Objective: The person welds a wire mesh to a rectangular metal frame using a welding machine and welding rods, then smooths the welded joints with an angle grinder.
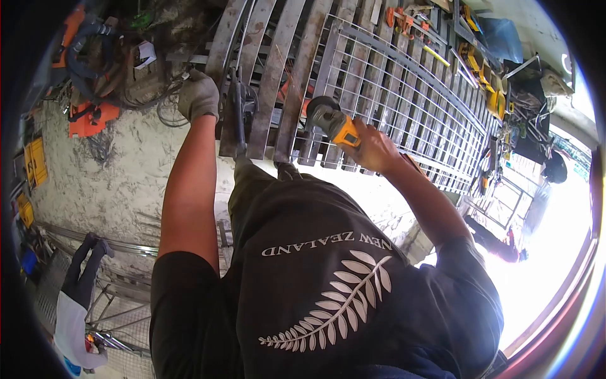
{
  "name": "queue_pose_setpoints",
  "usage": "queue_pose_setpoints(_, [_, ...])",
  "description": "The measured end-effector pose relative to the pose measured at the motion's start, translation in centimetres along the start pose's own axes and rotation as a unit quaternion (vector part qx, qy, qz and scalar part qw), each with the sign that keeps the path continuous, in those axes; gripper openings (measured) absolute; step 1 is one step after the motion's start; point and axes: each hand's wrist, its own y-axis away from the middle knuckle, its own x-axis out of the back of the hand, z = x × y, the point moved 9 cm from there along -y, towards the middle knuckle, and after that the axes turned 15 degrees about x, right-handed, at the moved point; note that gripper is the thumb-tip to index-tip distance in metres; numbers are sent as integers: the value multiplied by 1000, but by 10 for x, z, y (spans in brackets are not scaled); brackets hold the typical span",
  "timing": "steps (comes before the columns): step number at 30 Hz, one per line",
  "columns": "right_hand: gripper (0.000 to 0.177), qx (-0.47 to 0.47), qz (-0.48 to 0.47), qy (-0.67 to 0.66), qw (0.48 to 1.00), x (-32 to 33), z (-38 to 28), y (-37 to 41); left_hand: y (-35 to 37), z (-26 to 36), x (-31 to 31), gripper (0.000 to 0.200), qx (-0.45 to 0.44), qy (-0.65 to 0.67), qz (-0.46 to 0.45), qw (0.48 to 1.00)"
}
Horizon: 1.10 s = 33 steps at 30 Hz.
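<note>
My right hand [372,148], bare, is wrapped round the yellow and grey body of an angle grinder [344,129]. The grinder's dark disc end [322,104] points up and left, over the slats beside a wire mesh panel [404,88]. Thin orange streaks show above and left of the disc. In a grey glove, my left hand [199,96] is closed at the left edge of the slatted metal bench [268,82]; what its fingers hold, if anything, I cannot make out. Just right of it a dark metal clamp-like tool [240,104] lies along the slats.
Cables [88,76] and an orange case [93,120] lie at the left. Several tools and orange clamps [401,20] sit along the bench's far side. Another person [76,309] is at the lower left, near metal bars [120,245]. Bright light enters at the right.
</note>
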Motion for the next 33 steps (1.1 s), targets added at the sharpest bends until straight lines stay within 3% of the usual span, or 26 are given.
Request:
queue_pose_setpoints(3, [66,-54,26,-32,998,20,25,-26,10,7,14,68,2,9,-3,1000])
queue_pose_setpoints(12, [71,-29,186,27,982,142,107,-145,4,8,9,61,-18,24,19,999])
queue_pose_setpoints(15, [73,-86,178,21,980,168,123,-158,2,5,4,65,-10,1,5,1000])
queue_pose_setpoints(22, [80,-183,240,-63,951,140,168,-100,9,10,11,66,-9,8,20,1000])
queue_pose_setpoints(25, [82,-233,229,-159,932,128,175,-87,6,7,10,64,-13,9,42,999])
queue_pose_setpoints(28, [82,-196,232,-102,947,130,141,-110,8,9,10,60,-30,29,55,998])
queue_pose_setpoints(33, [83,-214,210,-157,941,131,140,-116,9,10,14,56,-35,60,61,996])
